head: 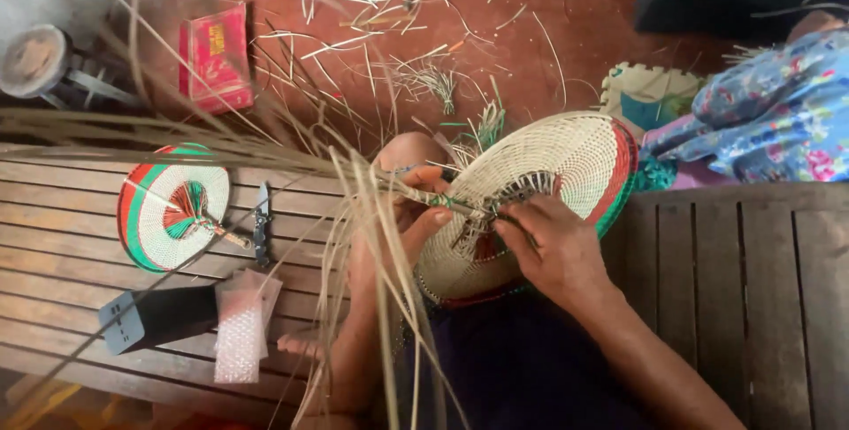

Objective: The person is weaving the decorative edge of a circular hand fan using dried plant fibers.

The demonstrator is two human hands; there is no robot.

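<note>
The woven fan (548, 191) in progress serves as the landmark; it lies on the person's lap, at the edge of the wooden slat bench (752, 289).

Step in hand (a judgement): binding the handle end of the fan, where the loose straw strands (380, 244) gather into one bundle.

- Left hand (411, 218): closed around the strand bundle just left of the fan's centre, fingers curled over it and thumb pressed from below. The free strand ends fan out to the left and downward.
- Right hand (553, 249): resting on the lower face of the fan, fingertips pinched at the dark ribs near its centre. Whether a single strand sits between the fingertips cannot be told.

The next move would call for steady tension from the left hand while the right fingertips work a strand through the ribs (slack would loosen the bundle).

Left of the fan, on the bench: a finished fan (168, 209) with red and green bands, a small knife (262, 222) just beside it, a dark box (155, 317) and a clear bubble-wrap bag (243, 328); their contents cannot be seen. Above the fan, straw scraps (424, 76) litter the red floor (566, 41), with a red packet (215, 57) farther left. A person's flowered sleeve (778, 112) lies right of the fan.
</note>
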